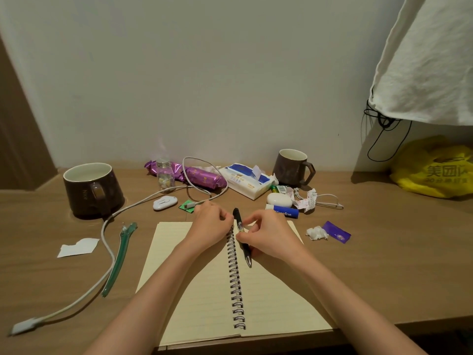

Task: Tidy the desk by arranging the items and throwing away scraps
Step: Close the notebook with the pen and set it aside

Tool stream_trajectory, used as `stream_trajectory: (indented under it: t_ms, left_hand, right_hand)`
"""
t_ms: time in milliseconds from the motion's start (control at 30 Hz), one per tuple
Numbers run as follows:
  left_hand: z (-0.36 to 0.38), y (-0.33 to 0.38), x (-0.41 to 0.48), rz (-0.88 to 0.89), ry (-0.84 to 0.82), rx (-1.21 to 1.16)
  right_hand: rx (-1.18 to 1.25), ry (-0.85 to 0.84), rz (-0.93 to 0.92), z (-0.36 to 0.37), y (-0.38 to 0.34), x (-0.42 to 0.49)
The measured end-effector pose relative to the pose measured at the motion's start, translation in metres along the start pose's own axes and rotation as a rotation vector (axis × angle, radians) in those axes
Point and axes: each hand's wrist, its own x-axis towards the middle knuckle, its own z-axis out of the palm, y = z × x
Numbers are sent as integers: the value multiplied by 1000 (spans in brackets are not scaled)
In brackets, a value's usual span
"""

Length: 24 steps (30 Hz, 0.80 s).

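Centre frame, the left hand (208, 221) curls beside the notebook (276, 303) spiral; I cannot tell if it grips anything. Just right, the pen (238, 220) lies along the spiral, pinched by the right hand (266, 237). Clearing the pen seems underway; next comes 1 clean lift, then closing the notebook.

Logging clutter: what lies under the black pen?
Mostly the open spiral notebook, beside its binding; the right hand pinches the pen. The page beneath that hand is hidden.
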Motion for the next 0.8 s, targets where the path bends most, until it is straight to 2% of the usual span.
stream_trajectory:
  t_ms: [367,800]
  left_hand:
    - [-4,7,-5,47,38,-17]
    - [-5,-2,-4,81,62,-24]
  right_hand:
    - [-17,-13,-17,5,-4,-11]
    - [138,-99,33,2,-8,-17]
